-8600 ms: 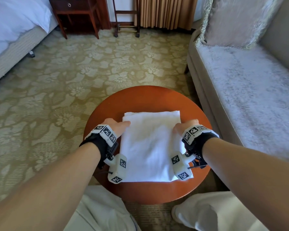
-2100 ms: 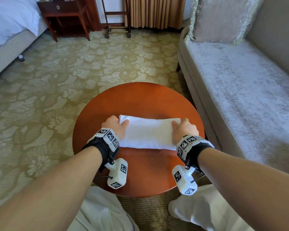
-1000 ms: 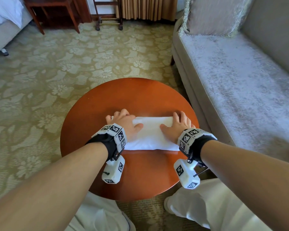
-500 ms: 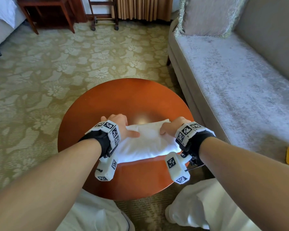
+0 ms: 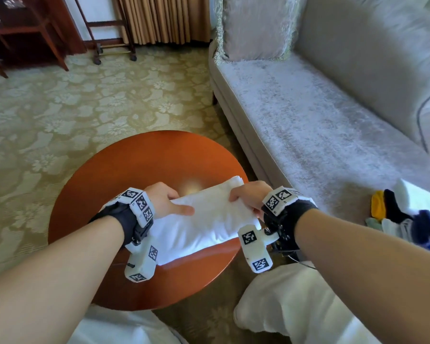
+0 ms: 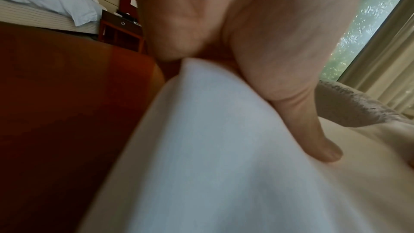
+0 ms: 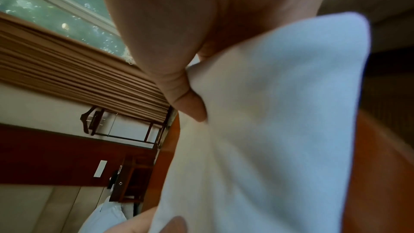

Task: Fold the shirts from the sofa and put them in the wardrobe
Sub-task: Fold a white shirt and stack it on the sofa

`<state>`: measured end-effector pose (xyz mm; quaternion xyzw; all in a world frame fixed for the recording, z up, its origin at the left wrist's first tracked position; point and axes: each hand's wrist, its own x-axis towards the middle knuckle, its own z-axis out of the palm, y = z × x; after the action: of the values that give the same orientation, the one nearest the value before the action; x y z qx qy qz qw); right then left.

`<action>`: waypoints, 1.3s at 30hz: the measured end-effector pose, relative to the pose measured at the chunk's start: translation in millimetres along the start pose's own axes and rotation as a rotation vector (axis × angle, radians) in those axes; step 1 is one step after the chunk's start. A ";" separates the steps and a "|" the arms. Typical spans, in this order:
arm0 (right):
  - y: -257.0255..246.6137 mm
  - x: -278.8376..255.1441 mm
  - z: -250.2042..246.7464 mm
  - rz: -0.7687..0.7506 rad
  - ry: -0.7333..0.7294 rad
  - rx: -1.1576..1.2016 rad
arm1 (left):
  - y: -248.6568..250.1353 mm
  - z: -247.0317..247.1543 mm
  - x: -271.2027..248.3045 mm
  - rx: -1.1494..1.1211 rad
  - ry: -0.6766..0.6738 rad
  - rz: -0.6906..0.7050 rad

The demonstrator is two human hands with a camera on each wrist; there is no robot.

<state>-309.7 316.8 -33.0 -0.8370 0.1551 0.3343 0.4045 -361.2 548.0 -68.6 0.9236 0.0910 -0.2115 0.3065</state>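
Note:
A folded white shirt (image 5: 210, 219) is held just above the round wooden table (image 5: 124, 170), tilted with its right end higher. My left hand (image 5: 164, 202) grips its left end, thumb on top and fingers underneath. My right hand (image 5: 248, 199) grips the right end the same way. In the left wrist view the thumb (image 6: 313, 141) presses into the white shirt (image 6: 212, 166). The right wrist view has my thumb (image 7: 190, 107) pinching the white shirt (image 7: 280, 121) over the table. A pile of coloured clothes (image 5: 402, 219) lies on the grey sofa (image 5: 320, 120) at the right.
A fringed cushion (image 5: 256, 28) leans at the sofa's far end. Patterned carpet (image 5: 60, 108) spreads to the left. A dark wooden nightstand (image 5: 23, 31) and a wheeled luggage rack (image 5: 109, 33) stand by the curtains at the back. My white-trousered knees (image 5: 296, 306) are against the table's near edge.
The shirt went from a wide fold to a narrow fold on the table. Both hands then closed on its ends and lifted it, the right end rising; the view swung right, revealing the clothes pile.

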 end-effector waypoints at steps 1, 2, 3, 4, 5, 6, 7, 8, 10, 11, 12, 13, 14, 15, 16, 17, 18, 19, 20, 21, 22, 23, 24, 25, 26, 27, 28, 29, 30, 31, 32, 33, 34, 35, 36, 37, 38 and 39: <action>4.5 -6.0 -11.1 -0.022 0.017 0.017 | 12.2 1.3 -1.8 -0.004 -0.008 0.011; 8.4 -13.8 -24.2 -0.044 0.028 0.032 | 24.9 2.5 -2.5 -0.005 -0.006 0.029; 11.5 -21.6 -39.5 -0.060 0.049 0.047 | 39.8 2.6 -2.4 -0.004 0.007 0.049; 16.1 -28.4 -56.2 -0.071 0.074 0.069 | 56.2 3.0 -1.6 0.000 0.024 0.077; 21.9 -34.9 -73.6 -0.075 0.098 0.091 | 74.3 4.0 -1.5 0.006 0.039 0.103; 28.8 -40.8 -91.2 -0.075 0.117 0.108 | 92.6 5.6 -0.7 0.014 0.051 0.131; 36.7 -46.7 -108.4 -0.072 0.130 0.125 | 112.9 7.5 -1.3 0.022 0.056 0.151; 46.2 -52.9 -125.0 -0.070 0.143 0.139 | 132.4 11.3 -0.9 0.032 0.055 0.172; 70.3 -65.1 -158.0 -0.064 0.192 0.194 | 172.1 24.0 -0.7 0.045 0.031 0.213; 83.7 -71.1 -173.8 -0.056 0.228 0.221 | 192.6 32.7 -0.9 0.035 0.016 0.237; 98.9 -76.6 -189.8 -0.045 0.261 0.243 | 212.5 42.6 -0.6 0.016 -0.001 0.264; 114.3 -80.6 -204.6 -0.030 0.290 0.264 | 231.8 52.9 -0.7 -0.002 -0.021 0.292; 130.4 -84.5 -219.4 -0.017 0.320 0.282 | 249.1 64.0 1.4 -0.017 -0.039 0.315; 145.7 -88.4 -233.8 -0.004 0.349 0.303 | 266.9 74.5 3.2 -0.025 -0.057 0.332; 160.6 -91.2 -248.4 0.009 0.376 0.326 | 284.5 84.7 5.5 -0.036 -0.070 0.340; 174.1 -92.4 -262.1 0.021 0.405 0.351 | 302.1 93.8 6.7 -0.048 -0.080 0.348; 186.8 -93.1 -275.5 0.031 0.433 0.367 | 318.5 102.4 8.9 -0.065 -0.086 0.346; 198.2 -93.8 -288.3 0.039 0.453 0.378 | 334.7 110.5 10.1 -0.093 -0.089 0.353; 208.3 -94.3 -300.9 0.046 0.472 0.389 | 349.6 118.5 13.0 -0.138 -0.090 0.352; 218.0 -94.5 -313.0 0.051 0.491 0.404 | 363.3 126.6 15.7 -0.196 -0.098 0.350; 227.9 -94.6 -325.0 0.058 0.511 0.425 | 374.8 134.8 20.2 -0.274 -0.114 0.339; 237.7 -93.6 -336.2 0.063 0.533 0.452 | 385.5 143.3 24.5 -0.351 -0.128 0.330; 246.9 -93.1 -346.7 0.072 0.549 0.476 | 394.6 151.7 30.0 -0.418 -0.141 0.315; 255.2 -91.6 -356.2 0.080 0.560 0.501 | 404.3 159.2 34.7 -0.482 -0.149 0.298; 262.8 -88.5 -366.1 0.089 0.572 0.520 | 414.2 166.6 40.3 -0.549 -0.162 0.276; 269.9 -83.9 -376.0 0.095 0.585 0.535 | 424.0 174.1 44.5 -0.615 -0.178 0.256; 276.4 -78.6 -385.3 0.105 0.599 0.554 | 432.9 181.6 49.8 -0.668 -0.188 0.238; 282.0 -72.2 -394.1 0.111 0.615 0.578 | 442.0 189.3 55.3 -0.702 -0.192 0.227; 286.7 -65.2 -402.7 0.120 0.628 0.596 | 449.6 197.2 63.4 -0.722 -0.183 0.215; 290.7 -57.9 -410.9 0.126 0.636 0.611 | 456.8 204.8 71.0 -0.729 -0.167 0.207; 294.2 -50.6 -417.7 0.134 0.642 0.624 | 463.2 211.9 78.6 -0.740 -0.151 0.196; 298.3 -42.8 -423.2 0.139 0.649 0.635 | 468.6 219.0 85.7 -0.748 -0.136 0.184; 302.0 -34.7 -428.4 0.143 0.655 0.642 | 474.3 225.7 92.7 -0.752 -0.125 0.172; 306.4 -26.5 -433.1 0.146 0.662 0.644 | 480.3 232.1 99.3 -0.746 -0.116 0.163; 310.5 -18.6 -437.3 0.153 0.665 0.640 | 485.7 238.0 105.3 -0.741 -0.111 0.161; 314.8 -10.4 -441.5 0.156 0.666 0.636 | 490.5 243.8 112.2 -0.734 -0.105 0.159; 318.7 -2.2 -445.6 0.163 0.670 0.636 | 493.8 249.2 120.6 -0.730 -0.099 0.157; 322.9 6.5 -449.4 0.166 0.674 0.636 | 496.6 254.0 129.0 -0.723 -0.095 0.150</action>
<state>-281.1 -235.7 -20.8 -0.7180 0.4392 0.0111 0.5399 -183.1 4.2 -47.8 0.7490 0.0777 -0.1856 0.6313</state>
